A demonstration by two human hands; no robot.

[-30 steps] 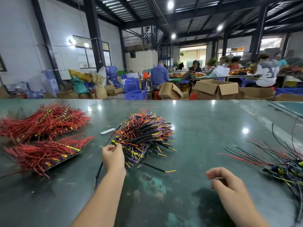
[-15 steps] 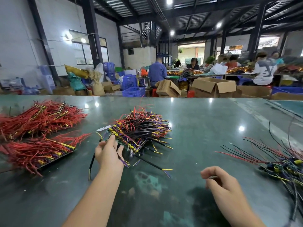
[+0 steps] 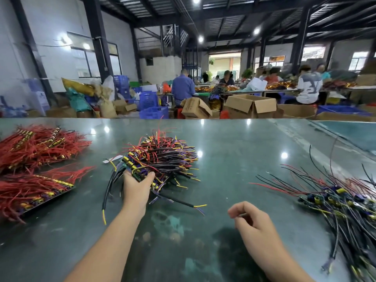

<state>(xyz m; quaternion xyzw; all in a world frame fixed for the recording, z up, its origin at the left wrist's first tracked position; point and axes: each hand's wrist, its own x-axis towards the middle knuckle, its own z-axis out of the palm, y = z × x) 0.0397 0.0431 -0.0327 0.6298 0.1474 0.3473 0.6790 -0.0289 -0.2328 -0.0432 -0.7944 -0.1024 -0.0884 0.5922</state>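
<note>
Nearest, at 5 o'clock in the view, the right hand (image 3: 250,218) is over the counter (image 3: 234,169) with its fingers curled in; a pale sliver shows at the fingertips, too small to say whether anything is pinched. Both forearms are cut off by the bottom edge. At 7 o'clock the left hand (image 3: 136,186) grips the near edge of the wire bundle (image 3: 162,157), thumb hooked over its yellow-tipped connectors, its fingers hidden under the wires. The bundle, black, red, purple and yellow, lies on the counter just left of middle, with loose black leads trailing from it toward 6 and 7 o'clock. At its 4 o'clock, well apart, a loose wire pile (image 3: 335,200) runs off the right edge. At its 9 o'clock two red wire heaps (image 3: 38,143) are cut by the left edge. A white scrap (image 3: 112,159) lies just beside the bundle at 10 o'clock. Beyond the counter's far edge, cardboard boxes (image 3: 250,105) and blue crates (image 3: 153,112) hide the floor; seated people (image 3: 183,86) behind them are blurred
</note>
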